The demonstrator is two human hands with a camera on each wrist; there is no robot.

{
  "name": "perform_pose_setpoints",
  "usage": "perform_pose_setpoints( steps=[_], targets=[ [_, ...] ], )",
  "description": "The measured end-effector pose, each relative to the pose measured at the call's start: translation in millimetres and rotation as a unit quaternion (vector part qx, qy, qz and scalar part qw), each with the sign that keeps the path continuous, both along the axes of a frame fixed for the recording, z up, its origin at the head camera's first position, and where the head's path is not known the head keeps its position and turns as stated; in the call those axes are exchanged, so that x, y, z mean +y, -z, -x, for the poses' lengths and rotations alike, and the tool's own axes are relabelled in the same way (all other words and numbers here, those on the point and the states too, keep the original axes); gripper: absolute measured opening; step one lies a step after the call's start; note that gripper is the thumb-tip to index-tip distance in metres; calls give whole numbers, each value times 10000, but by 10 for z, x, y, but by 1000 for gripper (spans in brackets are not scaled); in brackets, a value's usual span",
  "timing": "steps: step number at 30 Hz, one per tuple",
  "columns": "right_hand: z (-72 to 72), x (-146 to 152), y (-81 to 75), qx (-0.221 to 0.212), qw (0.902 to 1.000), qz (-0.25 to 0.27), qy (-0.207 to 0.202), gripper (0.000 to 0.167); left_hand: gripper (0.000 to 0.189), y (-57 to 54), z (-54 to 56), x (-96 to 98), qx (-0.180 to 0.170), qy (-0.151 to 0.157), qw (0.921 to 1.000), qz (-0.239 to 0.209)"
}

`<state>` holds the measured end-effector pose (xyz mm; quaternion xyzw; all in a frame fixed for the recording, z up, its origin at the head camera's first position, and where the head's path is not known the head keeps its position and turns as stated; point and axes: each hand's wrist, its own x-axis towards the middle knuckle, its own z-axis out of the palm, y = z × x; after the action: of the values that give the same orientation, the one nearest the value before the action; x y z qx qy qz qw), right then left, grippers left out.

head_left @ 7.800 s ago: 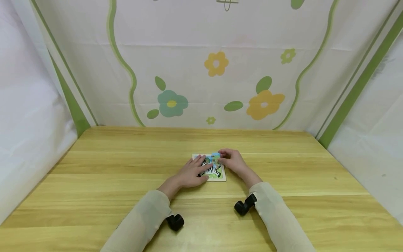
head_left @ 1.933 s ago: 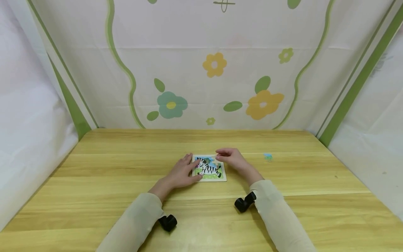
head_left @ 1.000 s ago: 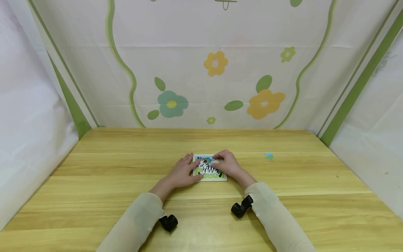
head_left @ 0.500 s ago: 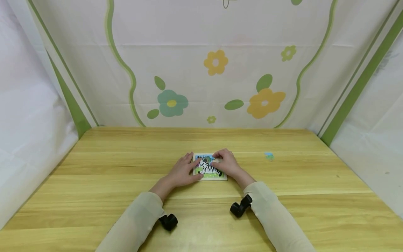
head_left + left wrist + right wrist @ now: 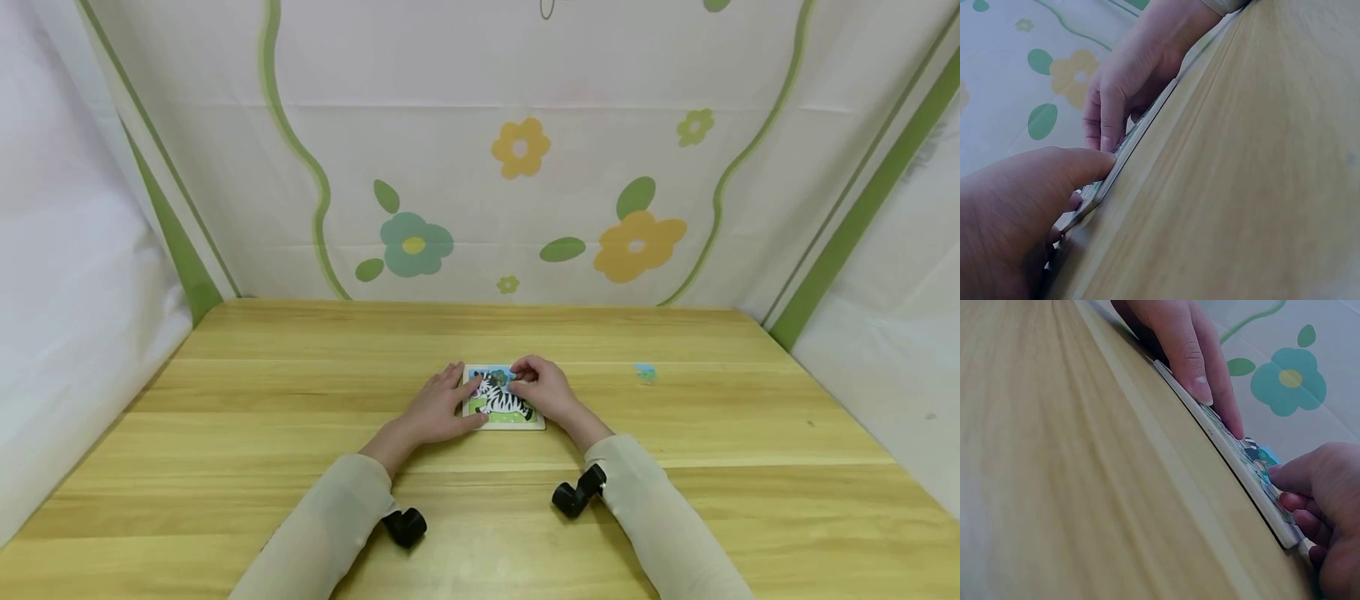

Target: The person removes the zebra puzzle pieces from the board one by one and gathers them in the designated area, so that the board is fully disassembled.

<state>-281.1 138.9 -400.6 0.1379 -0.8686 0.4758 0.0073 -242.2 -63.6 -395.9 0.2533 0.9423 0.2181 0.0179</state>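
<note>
A small square jigsaw puzzle (image 5: 506, 426) with a zebra picture and a pale wooden border lies on the table. The left hand (image 5: 431, 410) rests along its left side, fingers spread; thumb and index finger press on the picture and border. At the upper right, the right hand (image 5: 547, 392) pinches a blue-and-green puzzle piece (image 5: 1267, 455) between thumb and fingertips. In the right wrist view that piece stands tilted up from the picture. Its far side is hidden behind the fingers. Another puzzle piece (image 5: 645, 374), blue and green, lies loose on the table to the right.
The wooden table (image 5: 300, 350) runs back to a white fabric wall (image 5: 450, 150) printed with flowers. White fabric sides (image 5: 67, 250) rise at left and right. Black wrist cameras (image 5: 405, 527) hang below both cuffs.
Since the oldest frame, a piece has gone from the puzzle's upper right to the table. The right hand has since shifted left over the picture and taken hold of another piece, now tilted up.
</note>
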Motion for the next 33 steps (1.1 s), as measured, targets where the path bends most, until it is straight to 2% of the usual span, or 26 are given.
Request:
perform_pose_setpoints(
  steps=[8, 14, 20, 33],
  targets=[
    [11, 17, 16, 187, 9996, 39, -227, 35, 65, -12, -5, 9, -22, 0, 10000, 18],
    [11, 23, 26, 334, 9990, -203, -224, 33, 65, -4, -9, 14, -31, 11, 10000, -20],
    [10, 22, 15, 278, 9988, -384, -133, 33, 65, -23, -10, 19, -35, 45, 10000, 17],
    [39, 16, 22, 303, 9988, -378, -50, 28, 65, -9, 9, 32, 12, 56, 10000, 40]
  ],
)
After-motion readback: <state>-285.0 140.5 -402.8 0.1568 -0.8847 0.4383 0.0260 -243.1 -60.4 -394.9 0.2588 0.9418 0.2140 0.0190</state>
